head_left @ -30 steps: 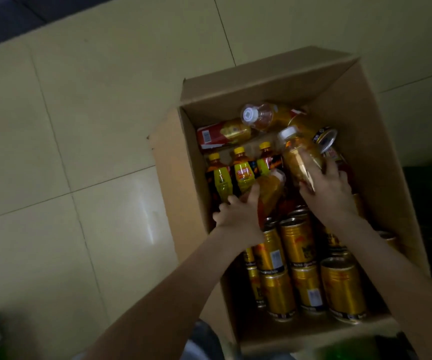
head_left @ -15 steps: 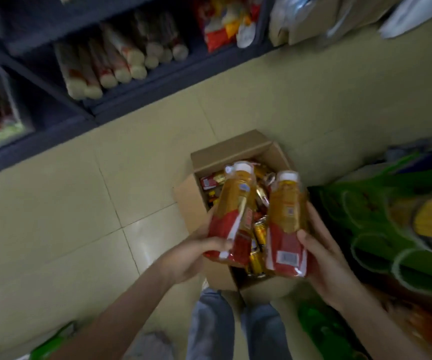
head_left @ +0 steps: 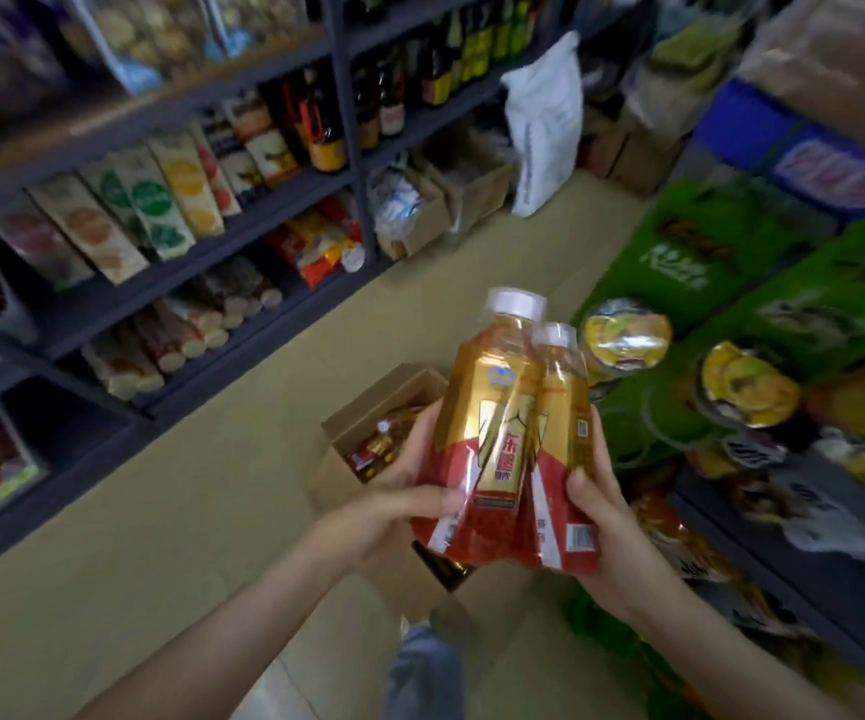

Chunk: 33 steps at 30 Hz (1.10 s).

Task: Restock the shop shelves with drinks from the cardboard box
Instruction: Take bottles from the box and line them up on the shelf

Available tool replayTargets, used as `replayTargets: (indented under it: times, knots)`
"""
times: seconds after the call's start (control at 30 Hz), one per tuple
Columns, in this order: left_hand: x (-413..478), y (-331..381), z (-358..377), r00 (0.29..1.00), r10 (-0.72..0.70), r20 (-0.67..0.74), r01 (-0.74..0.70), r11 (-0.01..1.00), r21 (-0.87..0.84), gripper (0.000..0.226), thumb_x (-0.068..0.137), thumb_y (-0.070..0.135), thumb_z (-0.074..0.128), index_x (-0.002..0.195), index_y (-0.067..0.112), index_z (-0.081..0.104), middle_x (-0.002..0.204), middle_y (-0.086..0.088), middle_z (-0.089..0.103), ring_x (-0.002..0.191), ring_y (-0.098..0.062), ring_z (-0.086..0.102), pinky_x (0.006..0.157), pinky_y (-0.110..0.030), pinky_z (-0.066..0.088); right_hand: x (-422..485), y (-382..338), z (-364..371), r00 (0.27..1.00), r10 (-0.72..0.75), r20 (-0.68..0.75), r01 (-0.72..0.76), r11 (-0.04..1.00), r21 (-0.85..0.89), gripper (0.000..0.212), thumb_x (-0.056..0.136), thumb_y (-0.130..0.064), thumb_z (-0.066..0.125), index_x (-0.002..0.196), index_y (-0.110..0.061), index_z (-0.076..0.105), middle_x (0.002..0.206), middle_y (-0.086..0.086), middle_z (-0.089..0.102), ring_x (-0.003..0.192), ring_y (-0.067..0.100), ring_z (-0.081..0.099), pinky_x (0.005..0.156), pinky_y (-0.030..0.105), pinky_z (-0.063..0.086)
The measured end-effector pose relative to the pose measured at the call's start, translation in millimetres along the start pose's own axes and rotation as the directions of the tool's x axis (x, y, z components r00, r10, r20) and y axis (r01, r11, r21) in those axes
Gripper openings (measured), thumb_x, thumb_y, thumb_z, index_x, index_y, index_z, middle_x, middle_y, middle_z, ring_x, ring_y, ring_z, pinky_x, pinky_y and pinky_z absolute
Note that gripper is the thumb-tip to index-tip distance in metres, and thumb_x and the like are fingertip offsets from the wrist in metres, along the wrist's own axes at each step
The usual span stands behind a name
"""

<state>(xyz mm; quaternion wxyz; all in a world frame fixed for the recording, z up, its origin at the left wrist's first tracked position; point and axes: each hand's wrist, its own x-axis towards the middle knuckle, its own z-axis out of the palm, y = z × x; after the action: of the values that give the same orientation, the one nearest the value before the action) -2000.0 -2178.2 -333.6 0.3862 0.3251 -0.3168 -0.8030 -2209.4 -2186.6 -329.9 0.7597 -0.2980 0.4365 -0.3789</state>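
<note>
A beige tiled floor [head_left: 186, 511] runs along dark metal shelves [head_left: 87, 449] stocked with packets [head_left: 129, 220] and dark bottles [head_left: 326, 122]. Beyond the shelves' far end a white sack [head_left: 544, 127] stands; opposite the shelves, green packs [head_left: 721, 241] are stacked.

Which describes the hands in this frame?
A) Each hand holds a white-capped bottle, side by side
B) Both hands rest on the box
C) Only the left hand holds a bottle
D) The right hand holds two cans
A: the left hand grips the left bottle and the right hand grips the right bottle, both raised above the box.
</note>
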Motion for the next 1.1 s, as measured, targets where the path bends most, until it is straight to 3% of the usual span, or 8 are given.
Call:
replayTargets:
  times: [0.17,0.3,0.43,0.63,0.77,0.83,0.97,1.1]
  knots:
    - [-30,-27,110,1.0,0.028,-0.011,-0.026,0.99,0.142,0.102,0.047,0.045,0.092,0.133,0.034,0.038,0.121,0.006,0.067,0.11,-0.017,0.064,0.084,-0.03,0.052,-111,-15,-34,0.995,-0.101,0.023,0.101,0.995,0.011,0.1,0.042,-0.044,0.093,0.126,-0.058,0.042,0.124,-0.004,0.065,0.111,0.024,0.064,0.08,0.04,0.057]
    - [-42,-64,202,0.997,0.048,-0.06,-0.039,0.989,0.14,0.098,0.037,0.046,0.093,0.121,0.017,0.053,0.1,-0.005,0.072,0.09,-0.02,0.07,0.071,-0.032,0.057,-206,-27,-79,0.989,-0.143,-0.032,0.143,0.989,0.02,0.077,0.069,-0.029,0.076,0.136,-0.044,0.041,0.123,0.002,0.065,0.108,0.026,0.065,0.077,0.04,0.058]
    - [-45,-98,282,0.992,-0.047,-0.121,0.05,0.999,0.017,0.046,0.06,0.026,0.076,0.1,0.007,0.063,0.081,-0.009,0.073,0.068,-0.02,0.07,0.063,-0.031,0.057,-291,-43,-117,0.97,-0.229,-0.087,0.23,0.973,0.007,0.074,0.068,-0.023,0.073,0.135,-0.036,0.044,0.117,0.007,0.068,0.1,0.028,0.068,0.068,0.037,0.058]
    - [-49,-101,369,0.999,0.013,0.051,-0.02,0.991,0.133,0.029,0.074,0.023,0.067,0.1,0.011,0.063,0.084,-0.007,0.074,0.072,-0.018,0.072,0.06,-0.031,0.058,-375,-89,-150,0.913,-0.391,-0.113,0.377,0.917,-0.129,0.071,0.072,-0.023,0.071,0.136,-0.037,0.043,0.115,0.008,0.069,0.098,0.03,0.069,0.069,0.039,0.057]
    - [-37,-82,406,0.979,0.051,0.198,-0.11,0.946,0.303,0.081,0.052,0.041,0.086,0.12,0.008,0.056,0.098,-0.01,0.073,0.087,-0.023,0.071,0.068,-0.033,0.057,-408,-114,-159,0.846,-0.507,-0.168,0.452,0.847,-0.279,0.06,0.08,-0.016,0.073,0.132,-0.03,0.048,0.111,0.005,0.07,0.098,0.025,0.069,0.07,0.034,0.058]
    - [-28,-75,421,0.967,0.054,0.25,-0.141,0.929,0.342,0.092,0.046,0.045,0.088,0.124,0.009,0.054,0.105,-0.012,0.071,0.093,-0.026,0.07,0.073,-0.037,0.057,-421,-126,-160,0.81,-0.549,-0.204,0.464,0.814,-0.349,0.056,0.077,-0.018,0.071,0.127,-0.032,0.049,0.11,0.001,0.07,0.099,0.022,0.069,0.073,0.035,0.058]
    - [-11,-66,451,0.941,0.093,0.327,-0.235,0.872,0.43,0.072,0.053,0.039,0.08,0.119,0.021,0.056,0.11,-0.009,0.071,0.099,-0.027,0.069,0.077,-0.039,0.056,-442,-148,-168,0.751,-0.603,-0.269,0.433,0.757,-0.489,0.054,0.066,-0.031,0.073,0.114,-0.041,0.05,0.1,-0.013,0.072,0.091,0.012,0.071,0.067,0.03,0.057]
    - [5,-52,482,0.885,0.106,0.453,-0.335,0.82,0.464,0.062,0.058,0.035,0.077,0.116,0.027,0.058,0.108,-0.002,0.072,0.099,-0.025,0.069,0.079,-0.037,0.056,-456,-169,-180,0.629,-0.694,-0.35,0.434,0.687,-0.583,0.072,0.055,-0.038,0.079,0.119,-0.037,0.047,0.106,-0.01,0.069,0.092,0.007,0.069,0.073,0.029,0.056]
